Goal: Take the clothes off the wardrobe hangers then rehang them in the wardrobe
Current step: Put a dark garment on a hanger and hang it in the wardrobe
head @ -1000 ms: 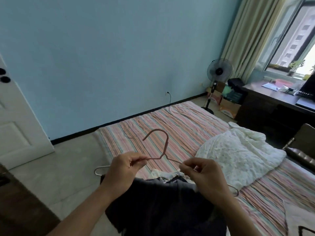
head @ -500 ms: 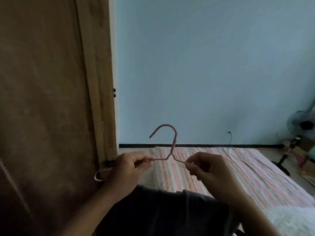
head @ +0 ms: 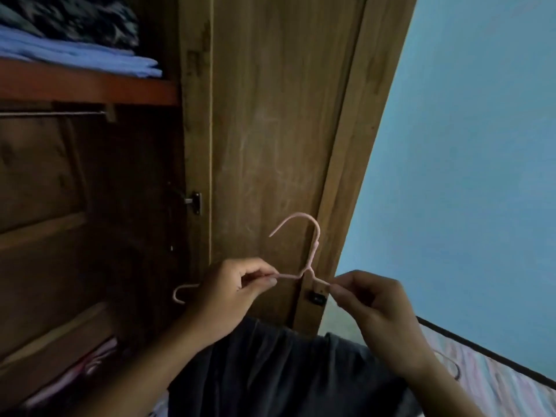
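Note:
A thin pink hanger (head: 313,251) stands upright between my hands, its hook pointing up and left. My left hand (head: 231,291) pinches its left shoulder bar. My right hand (head: 373,308) pinches the right shoulder bar. A dark grey garment (head: 282,374) hangs from the hanger below my hands. The hanger's left end (head: 180,293) curls out past my left hand. The open wooden wardrobe (head: 270,130) is right in front, with its hanging rail (head: 51,114) at the upper left under a shelf.
Folded blue cloth (head: 90,55) and dark patterned cloth lie on the wardrobe shelf (head: 90,87). Pink fabric (head: 96,356) sits low inside the wardrobe. The wardrobe door stands open with hinges showing. A blue wall (head: 466,176) and a striped bed (head: 496,374) are on the right.
The view has swung left from the bed and wall to the open wardrobe. Both hands keep the same hold on the hanger with the dark garment.

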